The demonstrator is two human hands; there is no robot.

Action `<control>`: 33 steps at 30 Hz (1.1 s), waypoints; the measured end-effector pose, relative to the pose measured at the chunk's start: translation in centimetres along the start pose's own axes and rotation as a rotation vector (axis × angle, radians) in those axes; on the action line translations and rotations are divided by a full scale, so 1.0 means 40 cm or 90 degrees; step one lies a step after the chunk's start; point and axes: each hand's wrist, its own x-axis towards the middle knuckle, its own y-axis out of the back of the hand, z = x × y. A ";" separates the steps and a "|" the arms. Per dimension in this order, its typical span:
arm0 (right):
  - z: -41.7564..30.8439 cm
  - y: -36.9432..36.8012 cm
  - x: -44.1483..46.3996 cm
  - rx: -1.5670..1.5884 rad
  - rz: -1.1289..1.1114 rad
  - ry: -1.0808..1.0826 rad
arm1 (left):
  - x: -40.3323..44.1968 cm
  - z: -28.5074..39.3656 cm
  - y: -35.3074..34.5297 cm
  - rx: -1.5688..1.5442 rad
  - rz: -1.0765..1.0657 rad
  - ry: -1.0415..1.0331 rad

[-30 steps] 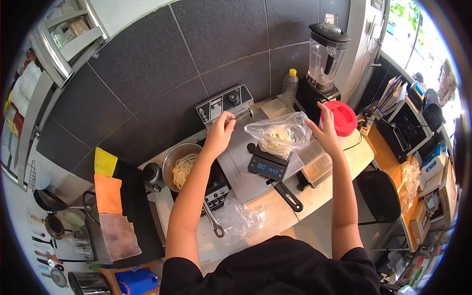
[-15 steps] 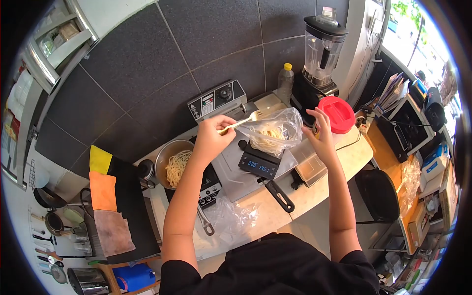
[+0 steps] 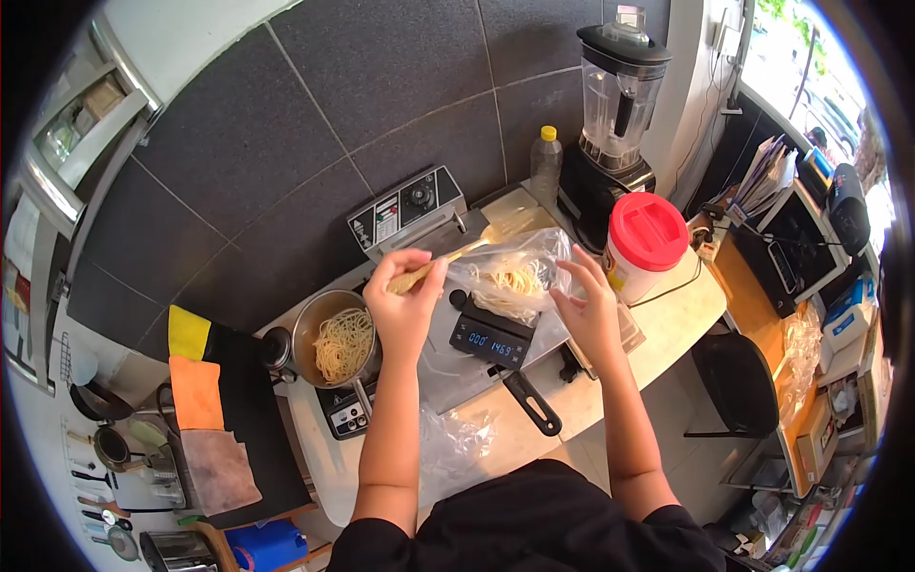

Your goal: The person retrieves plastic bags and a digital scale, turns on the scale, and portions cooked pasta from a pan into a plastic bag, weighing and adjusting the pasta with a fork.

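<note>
My left hand is closed around the handle of a gold-coloured fork, whose head reaches over the left rim of a clear plastic bag. A bundle of noodles lies inside the bag, which rests on a black digital scale with lit blue digits. At the bag's right side, my right hand has its thumb and fingers apart. Its fingertips are close to the plastic; whether they touch it I cannot tell. Left of the scale, more noodles fill a metal pot.
A red-lidded tub, a blender and a yellow-capped bottle stand at the back right. A black pan handle juts over the counter's front. Another loose plastic bag lies near my body.
My right hand has come left, nearer to the bag. The left hand still has the fork, now held slightly lower. The pot's handle has swung under my left forearm.
</note>
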 end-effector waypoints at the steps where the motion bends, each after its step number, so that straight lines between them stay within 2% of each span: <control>1: -0.004 0.006 -0.003 0.012 -0.033 -0.005 | -0.007 -0.002 0.002 -0.015 0.011 0.013; 4: -0.018 0.010 -0.012 0.037 -0.060 -0.019 | -0.017 0.002 -0.007 -0.036 0.016 0.040; 10: -0.020 0.000 -0.020 0.105 -0.059 -0.066 | -0.041 -0.002 0.012 0.025 0.019 -0.018; 13: -0.027 -0.005 -0.017 0.123 -0.057 -0.069 | -0.045 -0.028 0.024 -0.066 0.065 -0.041; 15: -0.026 -0.009 -0.013 0.126 -0.062 -0.076 | -0.050 -0.025 0.009 -0.059 0.035 -0.011; 17: -0.014 -0.013 -0.006 -0.180 -0.020 0.102 | -0.052 -0.043 0.011 0.014 -0.076 0.004; 20: -0.041 -0.017 0.023 -0.224 -0.015 0.107 | -0.034 -0.059 0.006 0.167 -0.221 -0.052; 24: -0.020 -0.041 0.083 -0.360 -0.090 0.137 | -0.007 -0.082 0.004 0.263 -0.250 -0.113; 25: -0.015 -0.047 0.091 -0.360 -0.090 0.138 | -0.005 -0.083 0.002 0.297 -0.215 -0.138; 27: -0.005 -0.060 0.104 -0.489 -0.147 0.140 | -0.002 -0.088 0.006 0.332 -0.177 -0.162; 29: -0.003 -0.064 0.118 -0.463 -0.154 0.147 | -0.006 -0.103 0.018 0.325 -0.059 -0.255; 31: -0.004 -0.064 0.126 -0.439 -0.160 0.153 | -0.031 -0.115 0.027 0.176 0.054 -0.181; 33: -0.012 -0.059 0.128 -0.383 -0.175 0.129 | -0.050 -0.108 0.030 0.152 0.086 -0.177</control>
